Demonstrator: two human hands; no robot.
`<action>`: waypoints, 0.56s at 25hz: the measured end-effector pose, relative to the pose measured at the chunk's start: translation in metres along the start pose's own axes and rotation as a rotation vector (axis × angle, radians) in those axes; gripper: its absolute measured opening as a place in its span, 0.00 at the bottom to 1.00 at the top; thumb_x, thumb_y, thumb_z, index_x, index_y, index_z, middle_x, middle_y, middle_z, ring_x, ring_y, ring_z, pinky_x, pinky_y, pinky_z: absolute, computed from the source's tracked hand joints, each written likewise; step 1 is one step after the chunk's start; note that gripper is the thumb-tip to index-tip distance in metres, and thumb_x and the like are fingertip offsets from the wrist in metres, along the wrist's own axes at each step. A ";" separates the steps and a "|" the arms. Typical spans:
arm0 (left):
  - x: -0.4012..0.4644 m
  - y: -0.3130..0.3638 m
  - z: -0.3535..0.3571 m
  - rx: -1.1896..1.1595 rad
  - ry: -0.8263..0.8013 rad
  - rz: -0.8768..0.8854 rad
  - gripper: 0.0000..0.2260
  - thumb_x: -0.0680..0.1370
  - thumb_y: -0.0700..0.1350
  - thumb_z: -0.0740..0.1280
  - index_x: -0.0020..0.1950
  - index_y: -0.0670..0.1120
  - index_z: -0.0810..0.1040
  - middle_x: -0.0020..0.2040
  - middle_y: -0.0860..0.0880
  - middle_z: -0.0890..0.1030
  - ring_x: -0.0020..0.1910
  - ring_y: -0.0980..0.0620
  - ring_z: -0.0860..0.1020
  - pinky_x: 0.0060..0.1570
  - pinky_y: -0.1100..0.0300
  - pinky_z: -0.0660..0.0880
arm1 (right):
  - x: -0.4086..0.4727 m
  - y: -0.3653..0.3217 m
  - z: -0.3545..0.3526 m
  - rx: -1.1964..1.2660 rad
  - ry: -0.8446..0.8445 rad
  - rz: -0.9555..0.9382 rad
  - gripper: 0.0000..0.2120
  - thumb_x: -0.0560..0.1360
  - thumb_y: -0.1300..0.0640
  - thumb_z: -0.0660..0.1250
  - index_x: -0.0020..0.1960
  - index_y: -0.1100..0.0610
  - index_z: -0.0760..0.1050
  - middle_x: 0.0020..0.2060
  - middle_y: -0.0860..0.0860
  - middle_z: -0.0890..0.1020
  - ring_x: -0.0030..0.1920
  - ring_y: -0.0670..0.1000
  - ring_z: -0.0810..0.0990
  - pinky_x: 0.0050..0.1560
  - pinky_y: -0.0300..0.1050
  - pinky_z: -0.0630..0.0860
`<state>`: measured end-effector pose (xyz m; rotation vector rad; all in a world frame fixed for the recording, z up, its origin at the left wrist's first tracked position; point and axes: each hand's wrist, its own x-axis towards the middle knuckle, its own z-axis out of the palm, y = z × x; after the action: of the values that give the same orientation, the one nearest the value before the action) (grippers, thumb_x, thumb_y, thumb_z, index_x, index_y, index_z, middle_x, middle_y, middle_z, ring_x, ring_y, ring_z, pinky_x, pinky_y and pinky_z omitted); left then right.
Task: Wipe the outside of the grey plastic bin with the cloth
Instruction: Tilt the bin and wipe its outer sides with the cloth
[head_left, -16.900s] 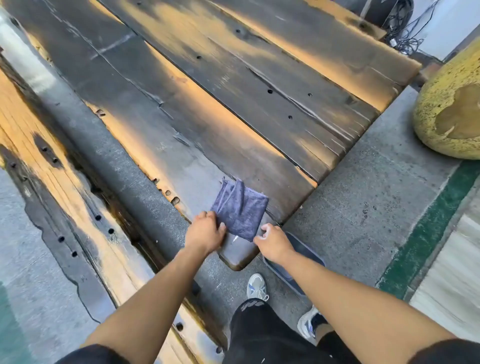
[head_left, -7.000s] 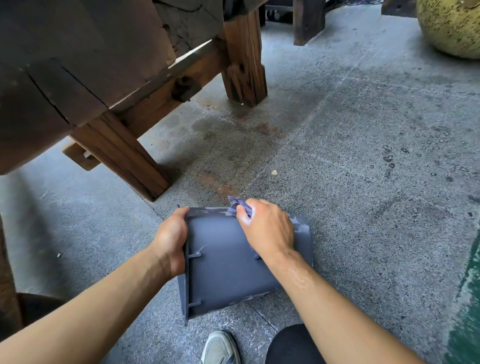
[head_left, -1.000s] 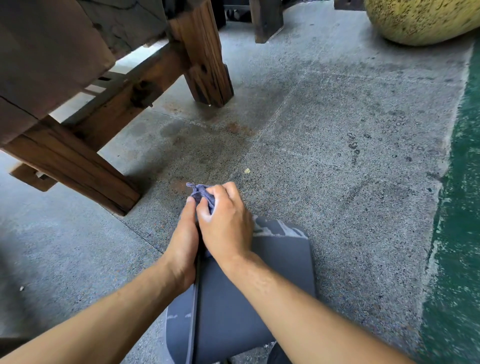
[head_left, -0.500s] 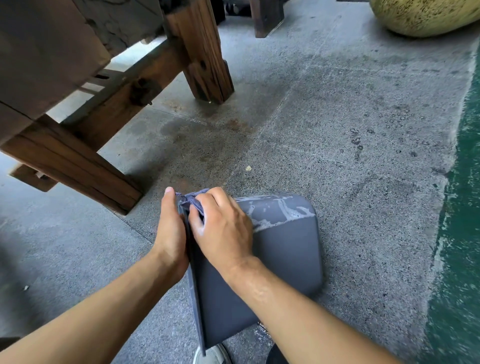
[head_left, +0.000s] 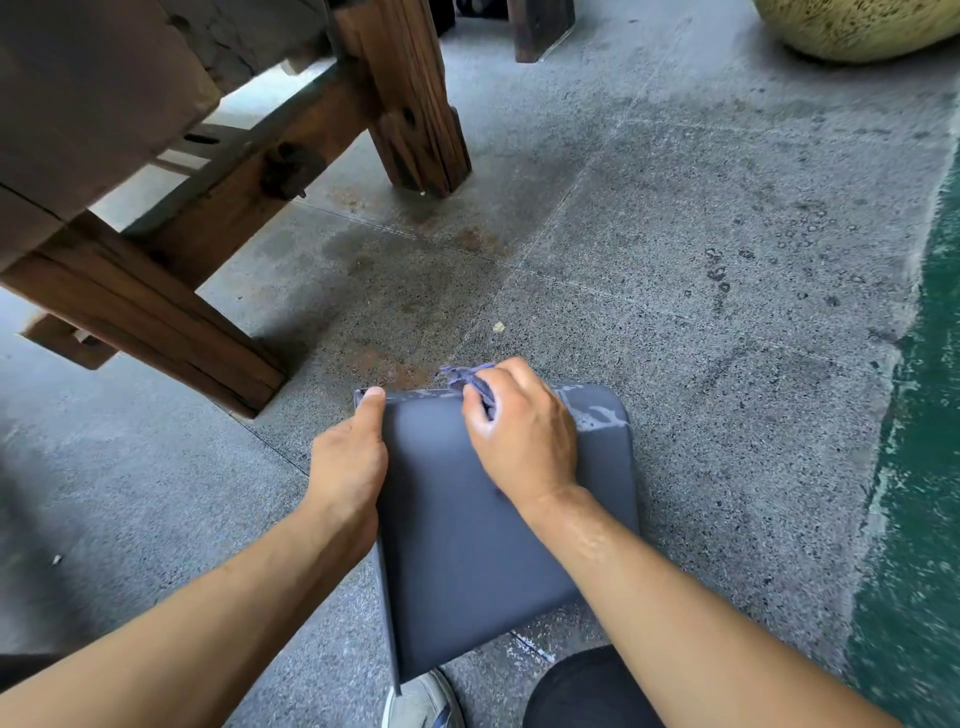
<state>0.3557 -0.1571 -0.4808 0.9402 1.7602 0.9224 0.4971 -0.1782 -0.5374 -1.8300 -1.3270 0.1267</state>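
The grey plastic bin lies tipped over on the concrete floor between my arms, one broad smooth outer face turned up. My left hand grips its left edge, thumb stretched along the far corner. My right hand presses a bunched blue-grey cloth against the far upper edge of that face; only a tuft of cloth shows past my fingers. A wet, streaky patch shines on the bin's far right corner.
A heavy wooden table stands at the upper left, with one leg close to the bin and another leg farther back. A yellow rounded object sits at the top right. Green painted floor runs along the right. My shoe is below the bin.
The bin has rolled so its broad face points up more squarely. My right hand and cloth slid right along the far edge, apart from my left hand, which shifted lower on the left edge.
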 end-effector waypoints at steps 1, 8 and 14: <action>-0.001 0.000 -0.001 -0.018 -0.002 -0.005 0.20 0.80 0.57 0.68 0.36 0.43 0.82 0.29 0.53 0.84 0.33 0.52 0.81 0.34 0.62 0.76 | 0.000 0.007 -0.001 -0.005 0.004 0.014 0.06 0.74 0.53 0.70 0.45 0.55 0.81 0.45 0.52 0.82 0.43 0.59 0.82 0.37 0.51 0.76; -0.007 0.001 -0.003 -0.065 -0.006 -0.033 0.19 0.79 0.56 0.69 0.36 0.44 0.80 0.26 0.54 0.82 0.28 0.55 0.79 0.28 0.64 0.73 | 0.005 0.046 -0.013 -0.064 0.012 0.082 0.06 0.75 0.52 0.71 0.48 0.54 0.82 0.47 0.51 0.83 0.44 0.60 0.83 0.38 0.50 0.77; -0.009 0.005 -0.003 -0.041 -0.020 -0.012 0.18 0.80 0.56 0.68 0.39 0.44 0.79 0.27 0.51 0.81 0.29 0.52 0.78 0.29 0.66 0.73 | 0.004 0.080 -0.024 -0.070 0.027 0.172 0.07 0.77 0.52 0.69 0.50 0.55 0.82 0.49 0.51 0.82 0.43 0.61 0.82 0.38 0.50 0.76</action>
<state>0.3563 -0.1637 -0.4722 0.9083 1.7218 0.9352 0.5704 -0.1946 -0.5751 -1.9973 -1.1672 0.1485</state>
